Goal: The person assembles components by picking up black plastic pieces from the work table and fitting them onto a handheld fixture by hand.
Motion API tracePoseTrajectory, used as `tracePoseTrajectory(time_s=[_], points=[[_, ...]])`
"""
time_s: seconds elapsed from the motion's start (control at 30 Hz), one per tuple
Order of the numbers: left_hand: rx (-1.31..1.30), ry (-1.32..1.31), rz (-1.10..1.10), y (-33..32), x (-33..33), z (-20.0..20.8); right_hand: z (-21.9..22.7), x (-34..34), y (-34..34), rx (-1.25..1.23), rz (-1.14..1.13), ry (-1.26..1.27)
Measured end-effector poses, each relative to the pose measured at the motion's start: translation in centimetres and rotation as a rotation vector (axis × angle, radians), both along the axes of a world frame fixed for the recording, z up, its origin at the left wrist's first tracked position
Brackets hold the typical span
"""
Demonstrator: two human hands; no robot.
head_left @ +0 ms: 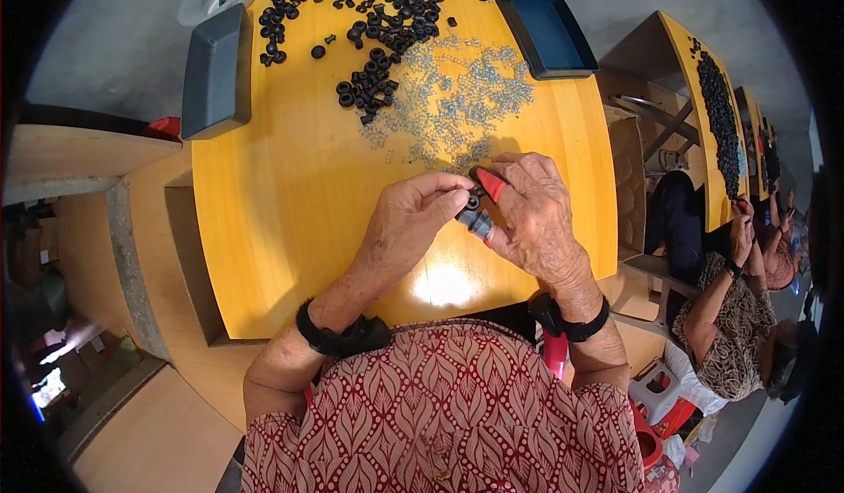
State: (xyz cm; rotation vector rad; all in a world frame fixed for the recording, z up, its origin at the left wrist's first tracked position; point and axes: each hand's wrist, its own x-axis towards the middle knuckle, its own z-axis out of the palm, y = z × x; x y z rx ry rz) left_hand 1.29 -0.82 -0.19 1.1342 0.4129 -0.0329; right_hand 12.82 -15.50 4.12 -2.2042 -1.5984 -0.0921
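Note:
Both my hands meet over the yellow table, just below a heap of small clear pieces (457, 97). A small black round part (475, 201) sits between my fingertips. My right hand (538, 216) is closed on it, with a red-and-black cover on the index finger and grey wrapping on the thumb. My left hand (406, 222) is closed, thumb and index finger pinched together against the part's left side. Whatever is between those two fingertips is too small to make out. Loose black round parts (369, 84) lie beyond my hands, left of the clear pieces.
On the yellow table (290, 194), a grey-blue tray (215, 71) stands at the left edge and a dark blue tray (547, 34) at the far right. More black parts (404, 0) are heaped at the far end. Another person (730, 308) works at a table on the right.

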Motion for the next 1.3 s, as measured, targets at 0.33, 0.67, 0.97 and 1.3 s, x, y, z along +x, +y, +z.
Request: tracePoseTrajectory(time_s=[0.33,0.67,0.97,1.3], points=[[0.159,-0.011,-0.055,-0.5,-0.2,-0.1,-0.4,-0.2,-0.2,-0.034,0.072,0.0],[0.162,-0.013,-0.063,-0.3,-0.2,-0.3,-1.3,-0.3,-0.4,0.031,0.082,0.008],[0.083,-0.104,0.189,-0.5,0.4,0.2,-1.4,-0.6,-0.2,0.052,0.089,0.091],[-0.069,-0.174,0.171,-0.9,1.8,0.7,-3.2,-1.3,0.7,0.185,0.143,0.211]])
